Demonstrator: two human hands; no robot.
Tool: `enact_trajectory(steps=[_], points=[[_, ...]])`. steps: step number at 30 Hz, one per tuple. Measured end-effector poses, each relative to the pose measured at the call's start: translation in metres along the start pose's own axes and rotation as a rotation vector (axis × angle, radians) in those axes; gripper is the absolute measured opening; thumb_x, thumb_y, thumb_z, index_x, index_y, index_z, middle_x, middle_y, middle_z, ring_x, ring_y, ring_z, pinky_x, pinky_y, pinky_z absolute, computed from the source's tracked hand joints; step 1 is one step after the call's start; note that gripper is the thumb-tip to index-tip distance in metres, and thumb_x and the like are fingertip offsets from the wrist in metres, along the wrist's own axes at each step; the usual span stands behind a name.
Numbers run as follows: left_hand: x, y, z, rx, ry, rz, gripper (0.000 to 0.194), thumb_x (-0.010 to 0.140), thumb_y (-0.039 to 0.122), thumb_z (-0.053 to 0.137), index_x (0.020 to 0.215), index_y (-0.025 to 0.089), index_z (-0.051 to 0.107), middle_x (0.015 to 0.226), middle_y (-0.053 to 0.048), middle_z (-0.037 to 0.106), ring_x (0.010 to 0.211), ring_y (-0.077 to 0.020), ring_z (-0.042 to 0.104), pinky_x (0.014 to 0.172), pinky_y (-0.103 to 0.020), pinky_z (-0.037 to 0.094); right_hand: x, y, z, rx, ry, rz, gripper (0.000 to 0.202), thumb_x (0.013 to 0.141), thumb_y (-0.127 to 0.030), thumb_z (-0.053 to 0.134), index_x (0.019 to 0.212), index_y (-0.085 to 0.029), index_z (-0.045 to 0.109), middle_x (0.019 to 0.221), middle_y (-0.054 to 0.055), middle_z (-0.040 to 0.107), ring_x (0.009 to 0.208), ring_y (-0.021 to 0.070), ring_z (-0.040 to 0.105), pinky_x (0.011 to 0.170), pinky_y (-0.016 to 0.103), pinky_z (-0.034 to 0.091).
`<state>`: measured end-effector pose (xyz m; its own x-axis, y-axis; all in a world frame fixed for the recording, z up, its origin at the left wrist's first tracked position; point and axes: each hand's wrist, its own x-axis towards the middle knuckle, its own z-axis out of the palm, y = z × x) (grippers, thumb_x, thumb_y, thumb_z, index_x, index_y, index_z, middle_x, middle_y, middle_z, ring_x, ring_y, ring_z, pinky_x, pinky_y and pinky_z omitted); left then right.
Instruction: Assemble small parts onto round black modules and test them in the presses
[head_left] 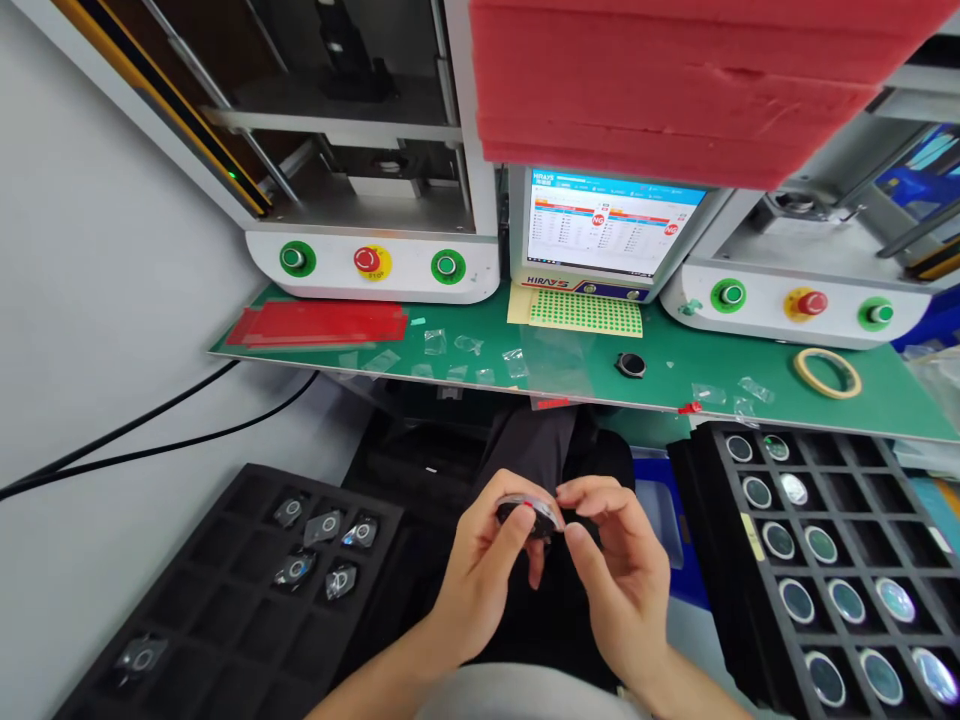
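Note:
My left hand (480, 565) holds a round dark watch case (531, 512) with a silvery rim, its thumb pressed on the face beside a small red spot. Close to the right edge of that case is my right hand (619, 570), thumb and fingers apart; whether a fingertip touches the rim is hard to tell. Another round watch case (631, 364) lies on the green bench (480, 385) in front of the screen.
Black trays stand at left (247, 590) and right (795, 450), holding wrapped parts and round watch faces. On the bench are red film strips (322, 323), a green-dot sticker sheet (585, 313), clear film scraps and a tape roll (827, 373). Button panels and a monitor (611, 230) stand behind.

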<state>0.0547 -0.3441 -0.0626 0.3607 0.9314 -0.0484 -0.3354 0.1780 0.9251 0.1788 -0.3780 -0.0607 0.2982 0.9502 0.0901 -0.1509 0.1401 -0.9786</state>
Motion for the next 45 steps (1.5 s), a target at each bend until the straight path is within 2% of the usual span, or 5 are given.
enact_trajectory(steps=[7,24,29,34,45], points=[[-0.007,0.007,-0.001,0.549,-0.082,0.318,0.019,0.101,0.025,0.041,0.110,0.022,0.058,0.093,-0.003,0.066,0.077,-0.0126,0.063,0.072,-0.022,0.053,0.002,-0.014,0.005,0.212,-0.267,0.300,0.026,0.092,-0.032,0.064,0.117,-0.031,0.066,0.124,0.005,0.067,0.112,0.0209,0.063,0.099,0.036,0.049],[0.002,0.001,-0.006,0.888,-0.170,0.763,0.031,0.100,0.019,0.039,0.128,0.014,0.050,0.112,-0.014,0.070,0.112,-0.0221,0.066,0.090,-0.030,0.055,-0.008,-0.008,0.019,0.547,-0.096,0.307,0.013,0.086,-0.029,0.064,0.096,-0.030,0.073,0.096,-0.003,0.069,0.103,0.0142,0.065,0.118,0.031,0.034],[-0.009,0.003,0.002,0.224,-0.132,0.187,0.020,0.100,0.031,0.046,0.103,0.019,0.061,0.086,-0.004,0.067,0.060,-0.0103,0.058,0.056,-0.020,0.048,-0.008,-0.014,0.003,0.226,-0.217,0.212,0.021,0.093,-0.032,0.059,0.113,-0.030,0.065,0.119,0.005,0.067,0.113,0.0210,0.064,0.099,0.036,0.054],[-0.012,0.006,0.016,-0.573,-0.165,-0.392,0.034,0.090,0.048,0.061,0.085,0.015,0.060,0.065,-0.002,0.057,0.047,-0.0058,0.040,0.039,-0.014,0.019,-0.008,-0.009,-0.012,-0.088,-0.335,-0.316,0.065,0.076,-0.012,0.073,0.135,-0.023,0.047,0.129,0.012,0.061,0.129,0.0302,0.054,0.117,0.055,0.036],[-0.011,0.011,0.024,-0.791,-0.199,-0.426,0.030,0.087,0.043,0.066,0.089,0.013,0.068,0.065,-0.003,0.062,0.055,-0.0082,0.053,0.058,-0.015,0.044,0.018,-0.006,-0.023,-0.055,-0.507,-0.527,0.065,0.076,-0.016,0.080,0.134,-0.016,0.049,0.121,0.014,0.068,0.115,0.0240,0.065,0.108,0.044,0.051]])
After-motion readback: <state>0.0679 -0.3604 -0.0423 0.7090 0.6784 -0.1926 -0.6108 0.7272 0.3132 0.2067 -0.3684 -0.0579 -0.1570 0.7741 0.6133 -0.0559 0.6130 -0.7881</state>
